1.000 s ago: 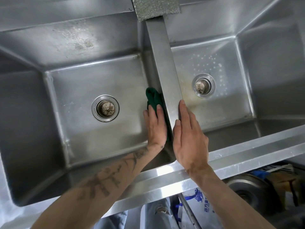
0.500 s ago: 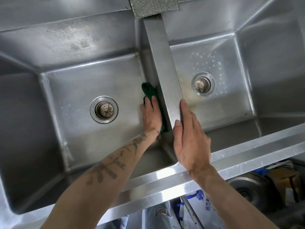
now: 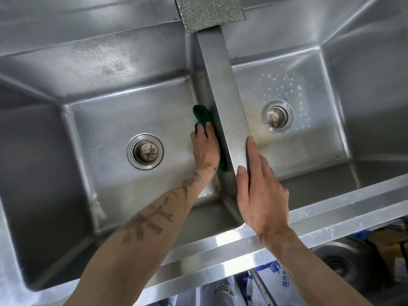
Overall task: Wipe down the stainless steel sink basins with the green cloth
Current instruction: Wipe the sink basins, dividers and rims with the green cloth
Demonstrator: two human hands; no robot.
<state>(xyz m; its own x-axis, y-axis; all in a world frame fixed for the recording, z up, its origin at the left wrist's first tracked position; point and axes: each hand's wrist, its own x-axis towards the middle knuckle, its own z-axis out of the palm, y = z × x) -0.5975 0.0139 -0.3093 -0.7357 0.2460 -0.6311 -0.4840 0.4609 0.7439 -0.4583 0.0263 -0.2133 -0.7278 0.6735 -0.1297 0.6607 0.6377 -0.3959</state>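
Left hand [image 3: 206, 149] presses the cloth [image 3: 204, 117] flat against the left basin's [image 3: 106, 120] divider wall — mid-wipe — right hand [image 3: 258, 188] open, bracing; next, firm strokes onward.

Even, soft daylight fills the sink [image 3: 331, 208], with bright glare along its front rim and pale sheen on the back wall. Edges bow from the wide lens; focus stays sharp throughout.

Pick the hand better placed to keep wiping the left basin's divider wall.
Left. The left hand already presses the dark green cloth flat against that wall inside the left stainless steel basin. The right hand holds no cloth and rests on the steel divider.
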